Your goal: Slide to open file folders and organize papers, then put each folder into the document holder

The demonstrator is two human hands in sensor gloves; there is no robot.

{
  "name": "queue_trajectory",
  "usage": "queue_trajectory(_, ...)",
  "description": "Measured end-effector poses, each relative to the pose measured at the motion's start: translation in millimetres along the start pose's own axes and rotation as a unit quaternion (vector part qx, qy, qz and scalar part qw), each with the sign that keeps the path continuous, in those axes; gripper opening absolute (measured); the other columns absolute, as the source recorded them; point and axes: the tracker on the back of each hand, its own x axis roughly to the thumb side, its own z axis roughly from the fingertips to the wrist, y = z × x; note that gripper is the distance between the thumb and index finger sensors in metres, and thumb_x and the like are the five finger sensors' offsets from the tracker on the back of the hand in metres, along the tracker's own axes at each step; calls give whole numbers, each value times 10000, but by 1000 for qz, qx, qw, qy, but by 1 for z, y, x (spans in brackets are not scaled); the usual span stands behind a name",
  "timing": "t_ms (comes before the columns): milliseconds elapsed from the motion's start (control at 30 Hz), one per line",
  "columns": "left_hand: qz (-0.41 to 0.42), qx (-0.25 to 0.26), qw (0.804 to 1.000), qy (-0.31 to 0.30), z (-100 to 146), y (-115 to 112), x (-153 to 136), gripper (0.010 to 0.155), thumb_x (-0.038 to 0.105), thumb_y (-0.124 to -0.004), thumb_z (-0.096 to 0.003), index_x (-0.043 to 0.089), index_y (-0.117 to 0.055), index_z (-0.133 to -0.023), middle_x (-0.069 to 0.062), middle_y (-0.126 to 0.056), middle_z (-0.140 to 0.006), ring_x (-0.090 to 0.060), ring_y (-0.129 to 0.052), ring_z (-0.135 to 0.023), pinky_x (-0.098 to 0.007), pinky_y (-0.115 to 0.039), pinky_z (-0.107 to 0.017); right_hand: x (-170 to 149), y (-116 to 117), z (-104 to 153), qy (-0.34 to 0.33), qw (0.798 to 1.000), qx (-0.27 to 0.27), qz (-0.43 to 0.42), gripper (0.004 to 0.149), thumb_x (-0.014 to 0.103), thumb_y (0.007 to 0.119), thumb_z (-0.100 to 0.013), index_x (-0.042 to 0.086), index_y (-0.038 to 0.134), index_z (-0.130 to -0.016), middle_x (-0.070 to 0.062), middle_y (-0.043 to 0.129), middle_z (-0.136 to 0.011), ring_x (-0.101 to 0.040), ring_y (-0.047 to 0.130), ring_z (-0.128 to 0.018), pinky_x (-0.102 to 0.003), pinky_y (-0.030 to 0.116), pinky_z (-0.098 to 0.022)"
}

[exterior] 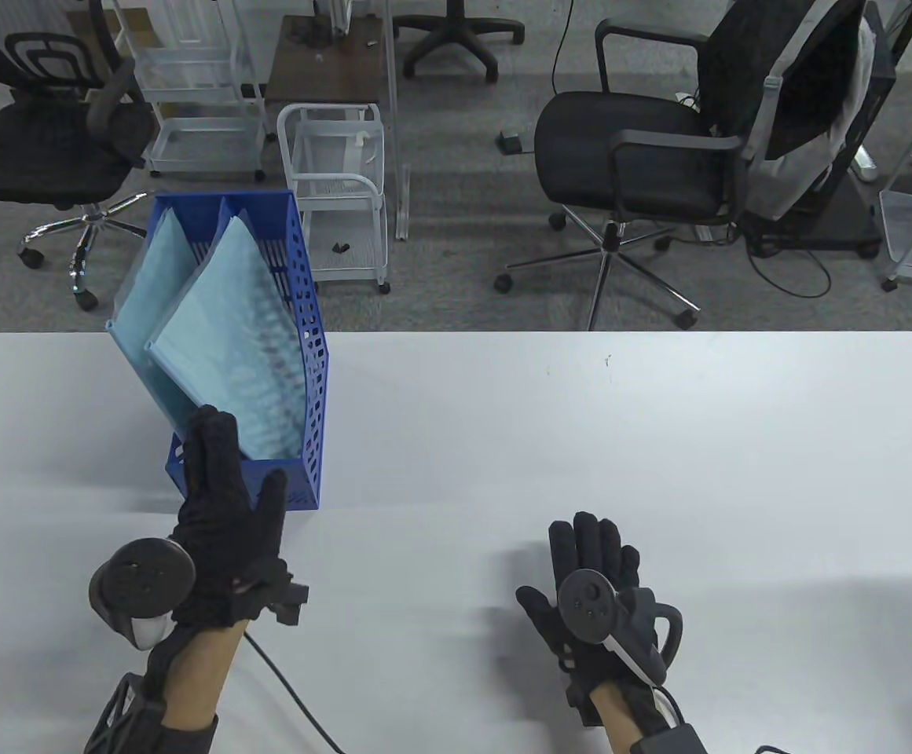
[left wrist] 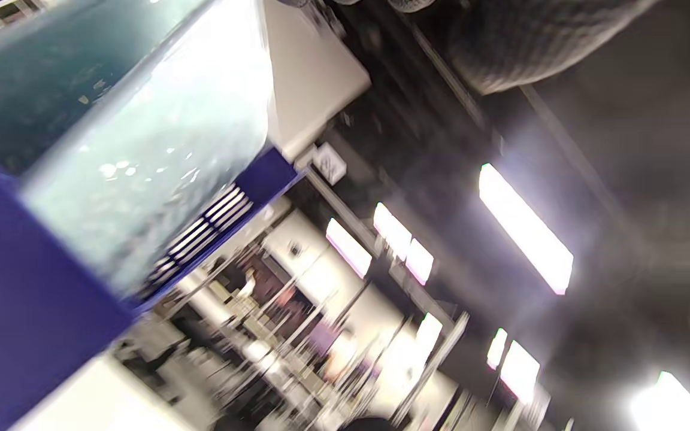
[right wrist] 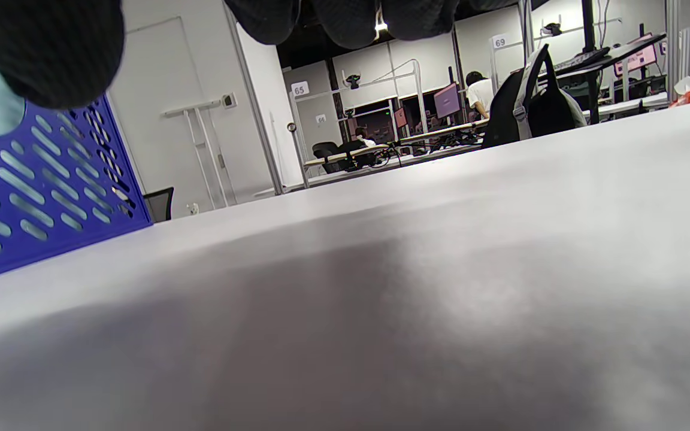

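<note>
Folders (exterior: 220, 330) untouched; left hand (exterior: 224, 503) fingers (exterior: 212, 440) straight against holder (exterior: 310, 377).

A big white table (exterior: 581, 440) fills the near part of the room. Behind it, the floor is grey carpet. A black office chair (exterior: 644, 157) on wheels stands at the back right, with a dark bag (exterior: 801, 71) hanging on its back. Another black chair (exterior: 31, 133) stands at the far left. Two small white carts are near the middle, a taller one (exterior: 196, 86) and a shorter one (exterior: 338, 188). A black cable (exterior: 793, 267) lies on the floor by the right chair.
</note>
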Motion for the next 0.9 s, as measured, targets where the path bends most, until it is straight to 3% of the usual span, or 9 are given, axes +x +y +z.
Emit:
queue_trajectory(100,-89,-69,994,13,19,-16,8,787,577,-752,-494,366,-389,-1159,64,-359,-1259,-259,-393,-1200,-467,-426,-853,4,3,0,-8,1000,2,20,891,684,722,-358,296,311,-1047,-75,274,-1168,-402,327,-1074,-593,329,-748)
queue_trajectory(300,-161,-184,968,54,49,-53,0,790,592,-737,-498,367,-378,-1165,75,-336,-1265,-242,-341,-1206,-472,-381,-855,12,6,1,-22,998,7,64,915,705,712,-345,303,287,-1048,-67,239,-1171,-398,296,-1079,-592,310,-752)
queue_trajectory(467,-183,-249,947,94,57,-73,-21,798,602,-722,-496,378,-337,-1159,93,-291,-1259,-226,-298,-1202,-465,-356,-856,12,7,1,-24,996,15,79,913,708,702,-356,300,272,-1050,-70,220,-1171,-400,281,-1080,-595,301,-752)
queue_trajectory(900,-163,-262,948,83,58,-78,-28,793,598,-728,-485,397,-344,-1149,118,-299,-1255,-196,-285,-1202,-463,-335,-856,16,8,5,-39,994,18,99,909,709,700,-356,302,274,-1048,-66,225,-1171,-402,283,-1079,-600,302,-751)
